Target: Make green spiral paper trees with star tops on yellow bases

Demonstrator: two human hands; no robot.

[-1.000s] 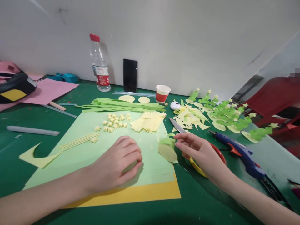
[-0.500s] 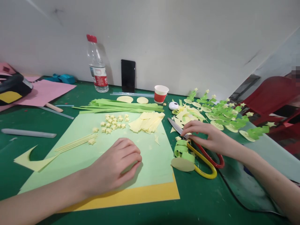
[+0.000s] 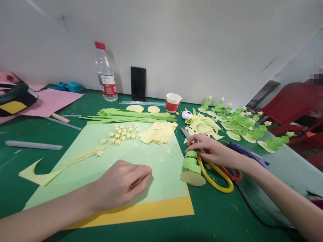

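My left hand (image 3: 123,183) rests on the light green paper sheet (image 3: 161,181). Its fingers are curled in with thumb and forefinger together; whatever may be inside is hidden. At the right edge of the sheet, my right hand (image 3: 208,148) has its fingertips around the top of a folded green paper curl (image 3: 191,165) with a pale round base. Scissors (image 3: 214,176) with yellow and red handles lie under that hand. Ahead of my left hand are several small paper stars (image 3: 122,136), thin pale strips (image 3: 87,155) and a stack of cream paper pieces (image 3: 158,132).
Green strips (image 3: 126,115), a paper cup (image 3: 173,103), a phone (image 3: 138,84) and a bottle (image 3: 107,80) stand or lie along the wall. At right are paper scraps (image 3: 202,124), several finished star-topped curls (image 3: 252,129) and a glue gun (image 3: 246,153) with a black cord.
My right hand has moved left, onto the top of the green curl, which has shifted slightly left and turned. The glue gun has come into sight behind my right wrist. My left hand stays about where it was.
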